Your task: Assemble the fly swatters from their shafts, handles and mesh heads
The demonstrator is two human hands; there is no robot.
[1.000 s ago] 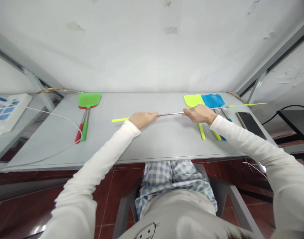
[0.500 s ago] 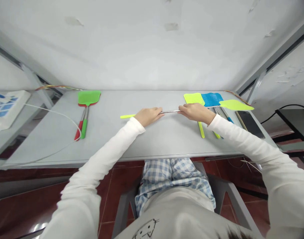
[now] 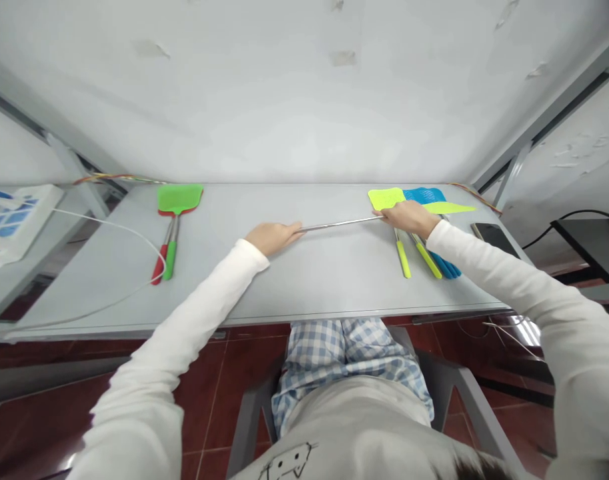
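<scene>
Wider apart than half a second ago, the bare left hand (image 3: 273, 238) and bare right hand (image 3: 409, 218) expose more of the held yellow-green plastic swatter's slim silver metal rod (image 3: 342, 224), while its flat yellow-green blade (image 3: 450, 208) now reaches less far rightward and shows as a narrow sliver. That swatter lies level, crosswise above the grey table (image 3: 309, 287); its handle is hidden at the left hand. The step in hand appears to be shortening a telescoping rod, and the next move seems to call for an inward push kept in line with it. Both hands are closed around the swatter, the left gripping the handle end, the right near the blade, knuckles up, both arms stretched forward in white sleeves (image 3: 199, 333). Under or beside the right hand lie a yellow-green perforated swatter head (image 3: 384, 198) and a blue perforated swatter head (image 3: 425, 195).
</scene>
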